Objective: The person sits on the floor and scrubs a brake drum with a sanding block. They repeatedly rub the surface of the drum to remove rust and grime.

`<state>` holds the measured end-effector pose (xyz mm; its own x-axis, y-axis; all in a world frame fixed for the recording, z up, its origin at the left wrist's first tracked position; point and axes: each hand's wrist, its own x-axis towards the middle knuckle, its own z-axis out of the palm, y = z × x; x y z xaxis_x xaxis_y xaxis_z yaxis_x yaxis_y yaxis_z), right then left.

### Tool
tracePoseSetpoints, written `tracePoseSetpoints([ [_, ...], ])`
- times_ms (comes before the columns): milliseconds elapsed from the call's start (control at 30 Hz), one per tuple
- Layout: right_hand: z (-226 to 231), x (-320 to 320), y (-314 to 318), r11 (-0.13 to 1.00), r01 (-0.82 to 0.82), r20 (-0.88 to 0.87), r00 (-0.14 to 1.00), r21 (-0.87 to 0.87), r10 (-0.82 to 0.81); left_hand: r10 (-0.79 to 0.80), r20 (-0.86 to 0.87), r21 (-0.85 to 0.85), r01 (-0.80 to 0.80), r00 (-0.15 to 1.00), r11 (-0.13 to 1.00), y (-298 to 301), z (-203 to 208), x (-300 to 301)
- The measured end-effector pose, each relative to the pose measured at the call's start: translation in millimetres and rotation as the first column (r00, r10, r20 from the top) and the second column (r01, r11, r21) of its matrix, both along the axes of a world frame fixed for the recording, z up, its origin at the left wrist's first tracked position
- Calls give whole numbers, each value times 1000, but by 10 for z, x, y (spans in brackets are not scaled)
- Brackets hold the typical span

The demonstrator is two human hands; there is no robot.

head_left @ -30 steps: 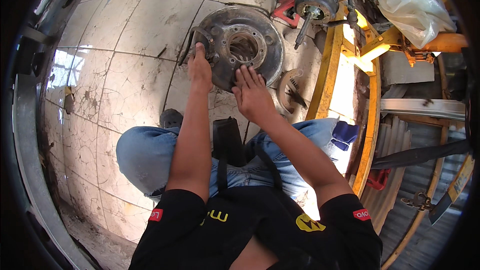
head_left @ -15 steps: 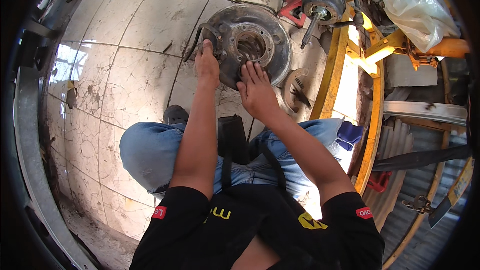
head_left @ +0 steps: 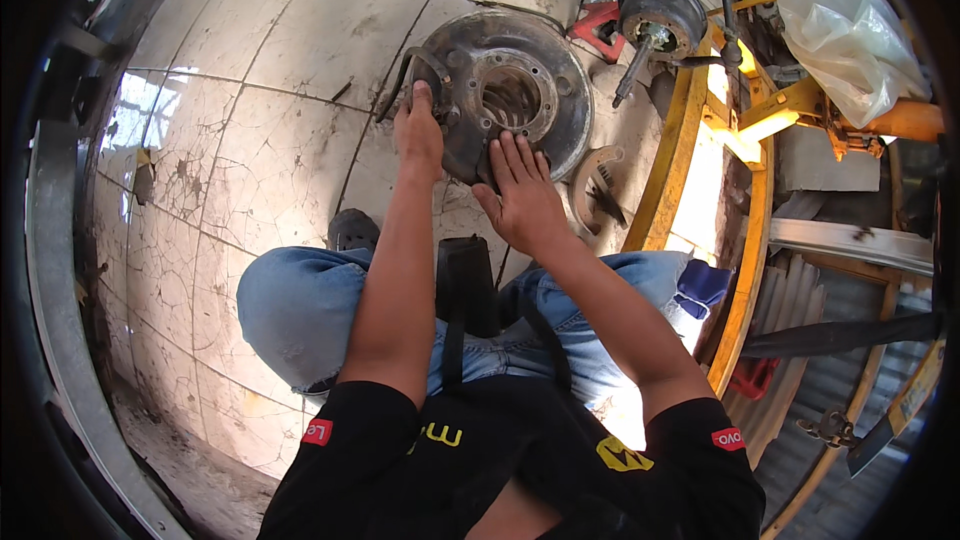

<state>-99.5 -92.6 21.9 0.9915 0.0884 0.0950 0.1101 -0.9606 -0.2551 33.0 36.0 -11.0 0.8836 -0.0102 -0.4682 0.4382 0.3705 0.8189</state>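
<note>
L hand [head_left: 420, 145]: at plate's L edge, thumb laid along blk curved part [head_left: 428, 68]; other fingers hidden, so can't tell if closed round it.
R hand [head_left: 525, 200]: palm down, fingers straight & nearly side by side, tips on plate's near face, nothing pinched.
Plate [head_left: 565, 65]: round, dk, worn; flat on floor, under R fingertips & beyond both hands. Ctr opening w/ pale ring [head_left: 541, 105], small holes around; dk curved bands seen inside.
Shoe [head_left: 583, 190]: curved, brn, on floor just R of R hand.
Stand [head_left: 598, 28]: red, beyond plate, far R of grip.
Hub [head_left: 655, 10]: dk, w/ shaft [head_left: 630, 70] pointing toward R-hand side; beyond & R of grip.
Frame [head_left: 665, 180]: yel, R of R hand, past shoe.
Bag [head_left: 850, 40]: clear plastic, well R of grip, by frame's far end.
Pouch [head_left: 466, 285]: blk, nearer body than both hands, betw. knees.
Floor [head_left: 285, 130]: pale tile, cracked, L of L hand & under plate.
</note>
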Motion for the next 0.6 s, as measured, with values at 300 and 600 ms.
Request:
tracePoseSetpoints([
  [300, 7, -40, 18, 1000, 6, -76, 997, 8, -5, 18, -33, 19, -17, 999, 1000, 4, -186, 86],
  [600, 4, -28, 37, 999, 41, -96, 995, 15, -39, 5, -106, 47, 0, 994, 999, 6, -121, 54],
])
